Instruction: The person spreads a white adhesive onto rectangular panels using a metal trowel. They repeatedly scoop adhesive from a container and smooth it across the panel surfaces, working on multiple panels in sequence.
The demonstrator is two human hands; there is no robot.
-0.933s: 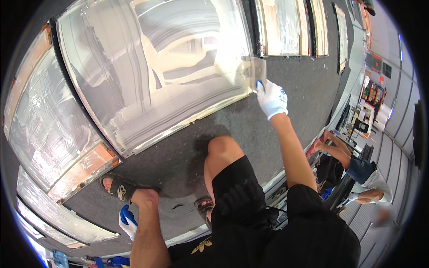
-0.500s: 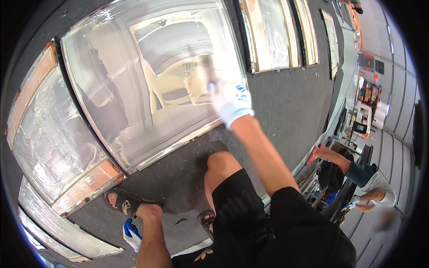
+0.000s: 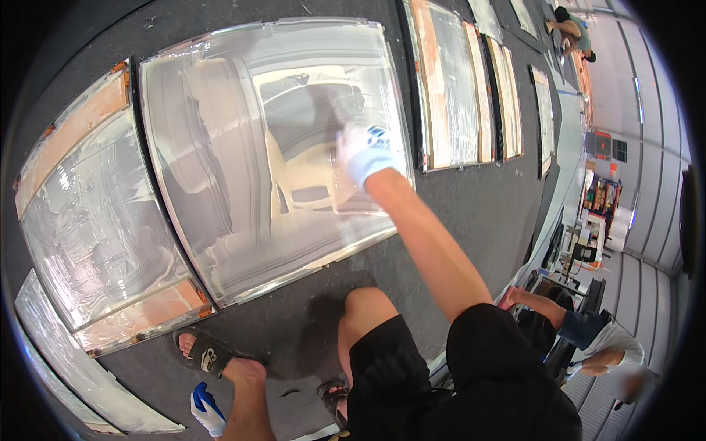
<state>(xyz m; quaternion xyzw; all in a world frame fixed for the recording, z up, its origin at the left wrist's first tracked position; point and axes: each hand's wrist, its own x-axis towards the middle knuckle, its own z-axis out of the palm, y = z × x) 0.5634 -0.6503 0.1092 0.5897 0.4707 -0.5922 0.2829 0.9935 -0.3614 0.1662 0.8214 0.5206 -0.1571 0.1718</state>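
My right hand (image 3: 364,151), in a white and pale blue glove, is closed round a scraper (image 3: 335,110). The tool is smeared by motion and its edge does not show clearly. It is over a large framed panel (image 3: 220,250) coated in a wet, whitish film. Under and beside the hand, the cream paste (image 3: 301,165) lies in thick curved bands, with thinner grey swept areas around it. My left hand (image 3: 208,411), gloved in white with a blue palm, hangs low beside my left leg, partly cut off from view. Its fingers look loosely apart and nothing shows in them.
A coated panel with orange end strips (image 3: 103,242) lies to the left, and more panels (image 3: 95,367) beyond it. Several narrow panels (image 3: 452,88) lie to the right on the dark floor (image 3: 471,206). A person (image 3: 607,338) is at the right; another (image 3: 573,33) crouches far off.
My right hand with the scraper has moved up the panel across the paste. The view has shifted, so the panels sit lower and further right. My left hand stays low by the leg.
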